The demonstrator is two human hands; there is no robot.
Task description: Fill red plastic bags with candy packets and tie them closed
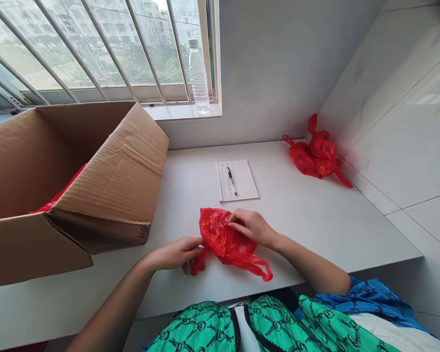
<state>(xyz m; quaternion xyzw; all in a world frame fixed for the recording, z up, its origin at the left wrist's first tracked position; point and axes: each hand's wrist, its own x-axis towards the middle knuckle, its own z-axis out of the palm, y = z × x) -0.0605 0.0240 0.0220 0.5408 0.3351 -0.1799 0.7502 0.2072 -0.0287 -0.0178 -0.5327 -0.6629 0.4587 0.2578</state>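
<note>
A crumpled red plastic bag (223, 239) lies near the front of the white table. At its left side, my left hand (181, 253) is closed with the bag's left handle between its fingers. My right hand (251, 226) reaches over the bag from the right, thumb and fingers pinching its upper edge. The bag's other handle loop (262, 268) spreads loosely toward the table's front edge. Whatever the bag may contain is hidden by the red plastic.
A large open cardboard box (110, 181) with red plastic inside stands on the left. Behind the bag lie a notebook (246, 183) and a pen (231, 181). More red bags (317, 154) rest in the back right corner. A clear bottle (198, 80) stands on the windowsill.
</note>
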